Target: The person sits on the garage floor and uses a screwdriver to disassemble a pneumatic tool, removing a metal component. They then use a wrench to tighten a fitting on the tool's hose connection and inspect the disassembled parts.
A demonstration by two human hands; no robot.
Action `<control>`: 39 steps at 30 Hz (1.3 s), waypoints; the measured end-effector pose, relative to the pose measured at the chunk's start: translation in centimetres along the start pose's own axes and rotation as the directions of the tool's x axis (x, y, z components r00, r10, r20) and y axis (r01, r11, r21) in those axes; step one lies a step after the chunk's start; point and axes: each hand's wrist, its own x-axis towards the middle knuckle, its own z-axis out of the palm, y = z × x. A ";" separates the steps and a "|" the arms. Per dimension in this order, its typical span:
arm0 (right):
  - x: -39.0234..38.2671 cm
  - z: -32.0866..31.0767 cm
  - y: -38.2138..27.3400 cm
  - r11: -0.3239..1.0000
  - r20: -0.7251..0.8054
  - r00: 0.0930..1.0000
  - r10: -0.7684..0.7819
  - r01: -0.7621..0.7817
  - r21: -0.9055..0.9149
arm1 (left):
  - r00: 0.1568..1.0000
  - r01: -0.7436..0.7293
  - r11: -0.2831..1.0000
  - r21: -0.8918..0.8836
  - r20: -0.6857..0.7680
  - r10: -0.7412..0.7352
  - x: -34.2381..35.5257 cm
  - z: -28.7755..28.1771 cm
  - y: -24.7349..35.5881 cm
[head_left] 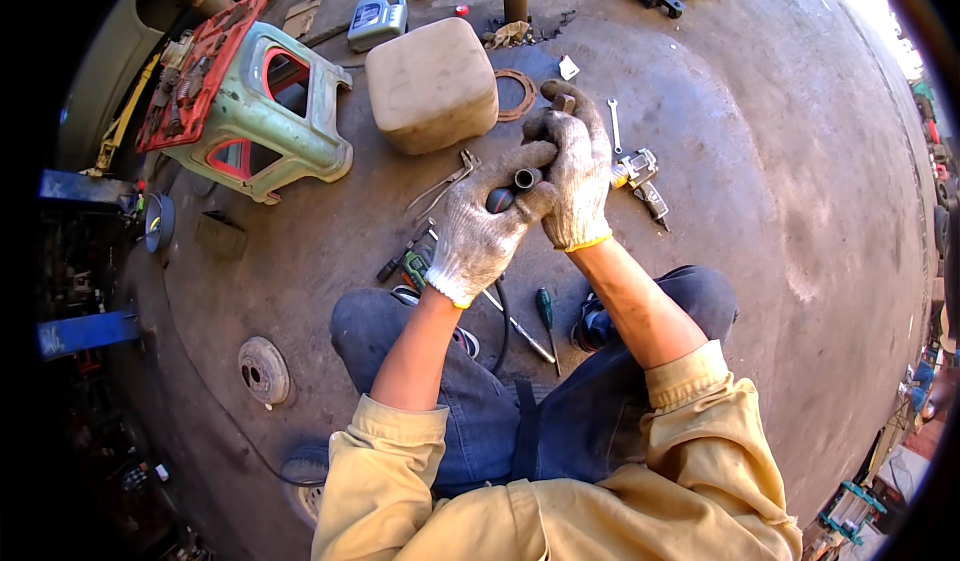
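Note:
Both my hands wear grimy white knit gloves and meet over the oily concrete floor in front of my knees. My left hand (480,229) grips a small dark metal tube-shaped part (523,178) together with a dark rounded piece (499,199). My right hand (577,176) wraps over the same part from the right, its fingers closed around it. What lies inside the palms is hidden.
A pale green plastic stool (265,121) carries a red tool tray (200,61). Beside it stand a beige plastic can (430,83), a grey oil jug (377,19), and a metal ring (517,95). Pliers (440,189), screwdrivers (546,319), a spanner (614,123) and an impact wrench (640,176) lie nearby.

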 end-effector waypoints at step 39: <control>0.3 -4.0 -2.9 0.995 0.526 0.850 -0.033 0.076 -0.061 | 0.990 0.139 0.984 0.115 -0.025 -0.137 0.3 -2.8 -0.3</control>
